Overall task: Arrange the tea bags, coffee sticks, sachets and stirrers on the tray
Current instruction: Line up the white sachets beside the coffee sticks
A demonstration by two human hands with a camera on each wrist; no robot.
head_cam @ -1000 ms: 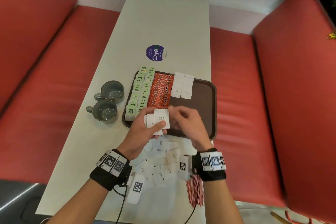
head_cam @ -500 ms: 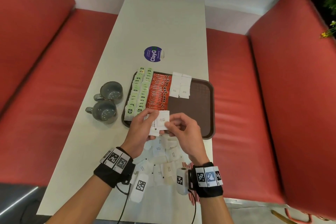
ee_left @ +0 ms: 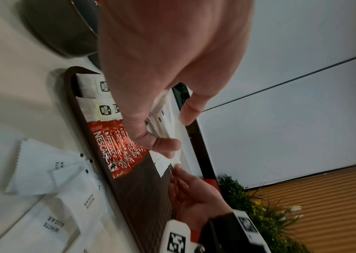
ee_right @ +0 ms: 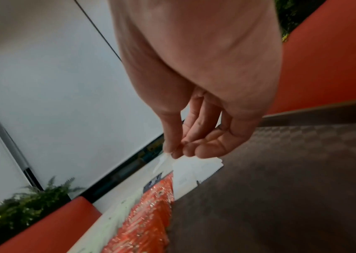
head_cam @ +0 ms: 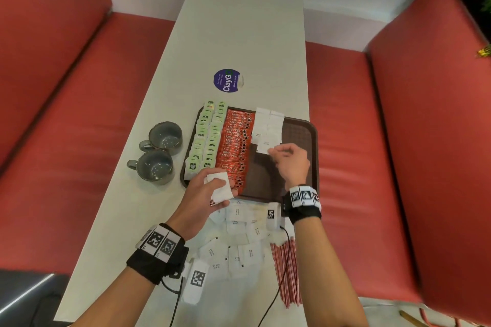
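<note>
From the head view, I am laying sugar sachets in rows on the brown tray. My right hand pinches one sachet by its corner at the near end of the white row, low over the tray floor; I judge the next move is to set it flat, overlapping the last one, then let go. My left hand is curled round a small stack of sachets over the tray's near left corner. The tray already carries two rows of green tea bags and a row of red coffee sticks. Loose sachets and red stirrers lie on the tabletop near me, off the tray. Two grey mugs stand left of it.

The left wrist view shows my thumb and fingers clamped on the fanned stack.

The right wrist view shows my thumb and fingertips closed on the sachet's edge, just above the row.
</note>
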